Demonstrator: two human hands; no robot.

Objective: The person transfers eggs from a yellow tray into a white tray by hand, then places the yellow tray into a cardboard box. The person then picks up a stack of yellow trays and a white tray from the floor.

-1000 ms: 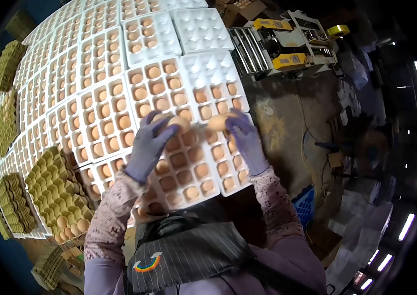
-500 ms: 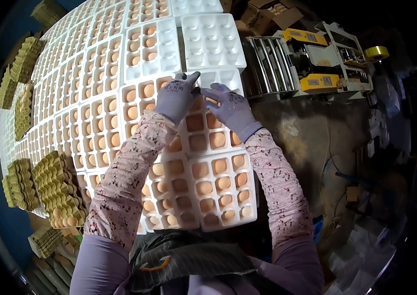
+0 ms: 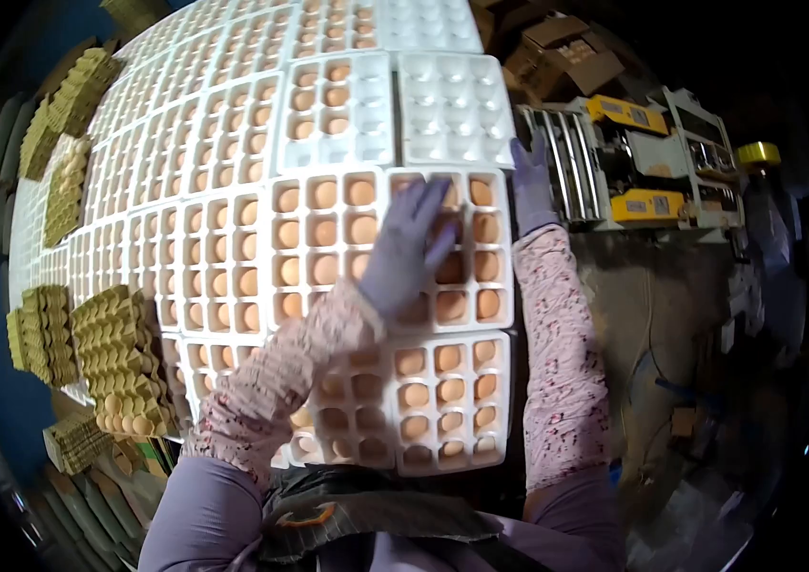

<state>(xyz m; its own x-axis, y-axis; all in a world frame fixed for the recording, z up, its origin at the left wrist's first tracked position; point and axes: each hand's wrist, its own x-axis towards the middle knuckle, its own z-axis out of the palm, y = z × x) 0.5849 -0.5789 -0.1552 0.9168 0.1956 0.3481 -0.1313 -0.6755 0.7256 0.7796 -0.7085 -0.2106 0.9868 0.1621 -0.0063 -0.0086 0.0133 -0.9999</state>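
Note:
My left hand [image 3: 406,250], in a pale purple glove, hovers over or rests on a white foam egg tray [image 3: 509,286], fingers stretched out; contact cannot be told. Brown eggs [image 3: 487,303] sit in the tray's cells, some hidden under that hand. My right hand [image 3: 532,186], in a matching glove, is at the tray's upper right corner with its fingers extended upward. Beside its fingertips stands another foam tray [image 3: 457,110] with bare white cells. Left of that, a partly filled tray [image 3: 373,114] has eggs in its left columns.
Rows of egg-filled foam trays [image 3: 218,214] extend to the left. Yellowish pulp trays [image 3: 118,348] lie along the far left, one with several eggs. At right stands a roller conveyor machine [image 3: 571,162] with yellow panels; an open cardboard box [image 3: 566,57] is behind it.
My hands have moved apart: left down over the tray, right out to its right side. Eggs now show in its top row, where white cells were visible. The view has shifted.

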